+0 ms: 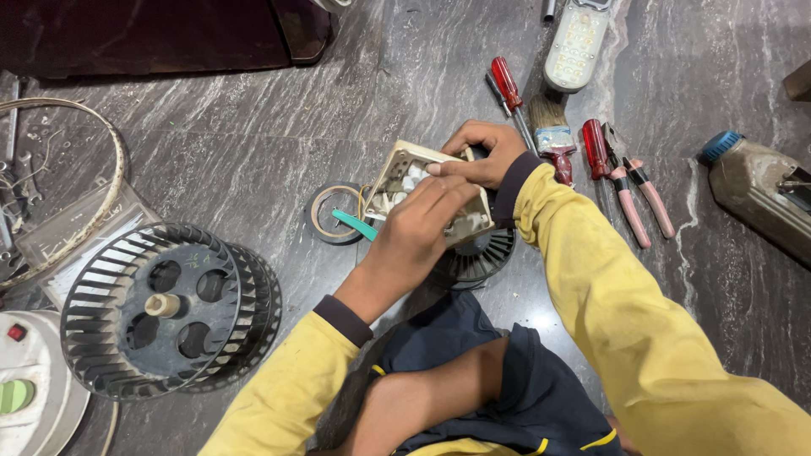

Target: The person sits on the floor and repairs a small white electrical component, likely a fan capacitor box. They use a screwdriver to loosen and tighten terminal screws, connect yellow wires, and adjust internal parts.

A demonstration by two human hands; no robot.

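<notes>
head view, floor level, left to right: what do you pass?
Dark grey slatted blower wheel → roll of tape with a teal loose end → left hand on the beige plastic switch housing → right hand → worn paintbrush with a red handle → red-handled screwdriver → pink-handled pliers → grimy grey container with a blue cap.

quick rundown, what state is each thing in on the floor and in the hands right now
beige switch box: held off the floor, tilted, open back showing white parts
left hand: fingers pressed into the box
right hand: gripping the box's top edge
blower wheel: lying flat on the floor
tape roll: flat, teal end loose
pliers: lying shut
red screwdriver: lying loose
paintbrush: lying flat
</notes>
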